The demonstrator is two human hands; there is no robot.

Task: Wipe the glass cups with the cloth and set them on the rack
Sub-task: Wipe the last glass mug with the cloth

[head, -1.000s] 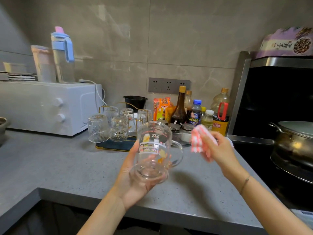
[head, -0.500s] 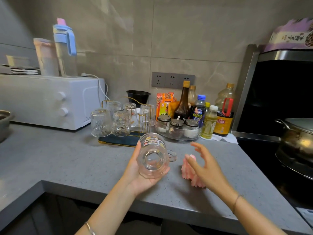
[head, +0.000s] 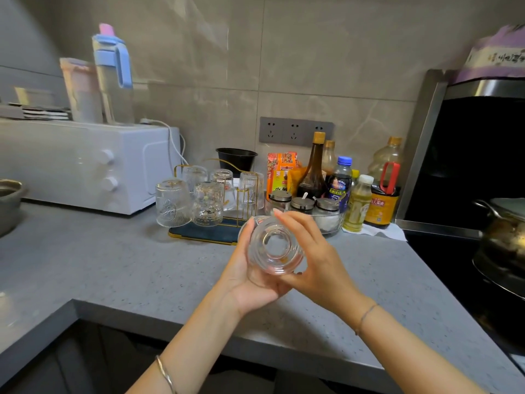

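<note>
Glass cup was held in the air just in front of the rack, above the counter, tipped so its base faced the camera; left hand cupped it from below and from the left, thumb up along the wall; right hand gripped the right side, fingers curled over the top; both hands touched the glass; several upturned cups sat on the rack; white oven stood left of the rack by the wall; sauce bottles and lidded jars stood right of the rack; metal pot sat far right of the rack
</note>
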